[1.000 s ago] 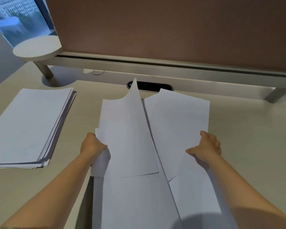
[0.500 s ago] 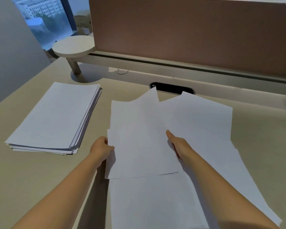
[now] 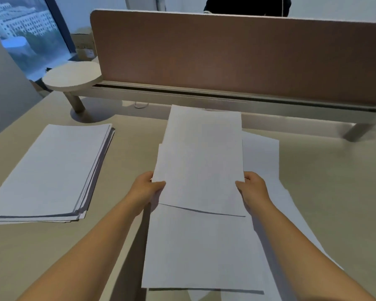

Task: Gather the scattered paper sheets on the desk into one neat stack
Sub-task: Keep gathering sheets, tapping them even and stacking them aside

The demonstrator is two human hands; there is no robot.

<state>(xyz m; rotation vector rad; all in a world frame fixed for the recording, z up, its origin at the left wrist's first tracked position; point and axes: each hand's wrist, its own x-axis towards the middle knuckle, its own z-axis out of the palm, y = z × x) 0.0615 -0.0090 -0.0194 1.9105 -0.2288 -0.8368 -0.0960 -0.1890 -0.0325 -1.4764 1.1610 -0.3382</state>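
On the beige desk [image 3: 326, 192], at far left, a thick stack of white paper [image 3: 50, 170] lies flat with its right edges slightly fanned. Next comes the left hand [image 3: 147, 189], pinching the left edge of a few raised sheets [image 3: 201, 161], thumb on top. At their right edge the right hand [image 3: 253, 190] grips the same sheets — they tilt up toward the brown divider panel [image 3: 237, 59]. Beneath them more loose sheets [image 3: 202, 248] lie overlapping on the desk, one poking out to the right — askew.
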